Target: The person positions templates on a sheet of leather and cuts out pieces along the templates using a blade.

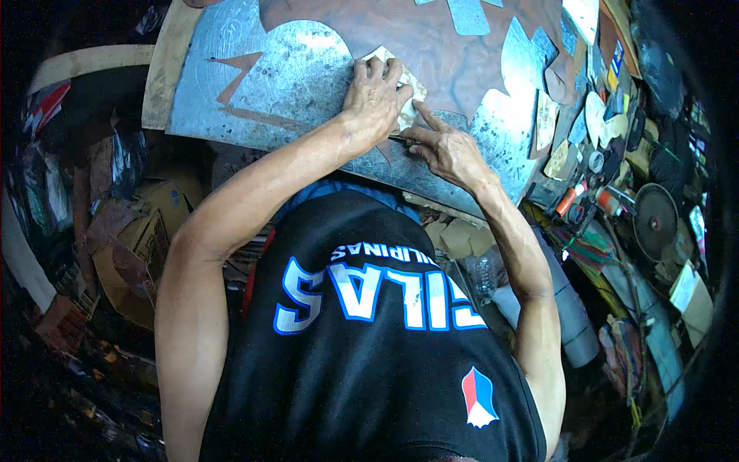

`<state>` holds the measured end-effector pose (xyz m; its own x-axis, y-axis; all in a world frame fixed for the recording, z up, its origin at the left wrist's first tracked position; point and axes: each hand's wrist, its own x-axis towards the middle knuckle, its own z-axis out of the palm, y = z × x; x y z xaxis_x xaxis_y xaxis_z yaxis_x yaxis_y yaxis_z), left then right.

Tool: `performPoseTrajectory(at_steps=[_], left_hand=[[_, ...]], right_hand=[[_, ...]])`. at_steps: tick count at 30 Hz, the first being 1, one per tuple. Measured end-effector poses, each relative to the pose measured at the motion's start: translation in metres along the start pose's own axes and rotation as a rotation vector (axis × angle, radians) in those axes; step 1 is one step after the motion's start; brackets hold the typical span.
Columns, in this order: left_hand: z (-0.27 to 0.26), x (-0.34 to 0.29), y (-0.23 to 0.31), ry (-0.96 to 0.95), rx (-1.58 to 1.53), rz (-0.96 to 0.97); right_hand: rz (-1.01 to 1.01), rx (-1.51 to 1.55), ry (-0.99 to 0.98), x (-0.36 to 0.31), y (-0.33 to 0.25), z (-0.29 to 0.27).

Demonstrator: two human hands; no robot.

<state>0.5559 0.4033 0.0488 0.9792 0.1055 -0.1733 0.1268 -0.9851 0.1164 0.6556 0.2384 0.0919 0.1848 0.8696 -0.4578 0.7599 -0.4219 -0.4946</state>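
Observation:
A pale, mottled flat piece (414,83) with angular edges lies on a grey metal sheet (296,65) at the middle of the work surface. My left hand (372,98) presses down on this piece from the left, its fingers bent over the top. Close by on the right, my right hand (450,152) rests at the piece's near edge. Its index finger reaches toward the piece while the other fingers curl in. Whatever may be between those fingers is too small or hidden to tell.
Brown sheet material (493,65) shows beyond the metal, with cut metal shapes (468,17) on it. On the right are loose flat pieces (594,115), an orange-capped container (568,202) and a round dark disc (656,222). A cardboard box (127,266) stands at the left below the table.

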Motion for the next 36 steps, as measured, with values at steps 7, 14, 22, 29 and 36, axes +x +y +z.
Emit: performPoseTrajectory(at_steps=[7, 14, 22, 29, 36], left_hand=[[-0.005, 0.001, 0.011, -0.098, -0.097, -0.113], [-0.008, 0.001, 0.015, -0.134, -0.183, -0.188], [-0.007, 0.001, 0.020, -0.152, -0.170, -0.220], [-0.008, 0.001, 0.023, -0.150, -0.182, -0.247], [-0.004, 0.001, 0.026, -0.139, -0.140, -0.249]], right_hand=[[-0.146, -0.035, -0.029, 0.001, 0.022, -0.008], [-0.325, -0.057, -0.004, 0.008, 0.042, -0.011], [-0.354, -0.184, -0.105, 0.020, 0.050, -0.024], [-0.419, -0.297, -0.193, 0.034, 0.042, -0.040], [-0.530, -0.303, -0.198, 0.053, 0.051, -0.052]])
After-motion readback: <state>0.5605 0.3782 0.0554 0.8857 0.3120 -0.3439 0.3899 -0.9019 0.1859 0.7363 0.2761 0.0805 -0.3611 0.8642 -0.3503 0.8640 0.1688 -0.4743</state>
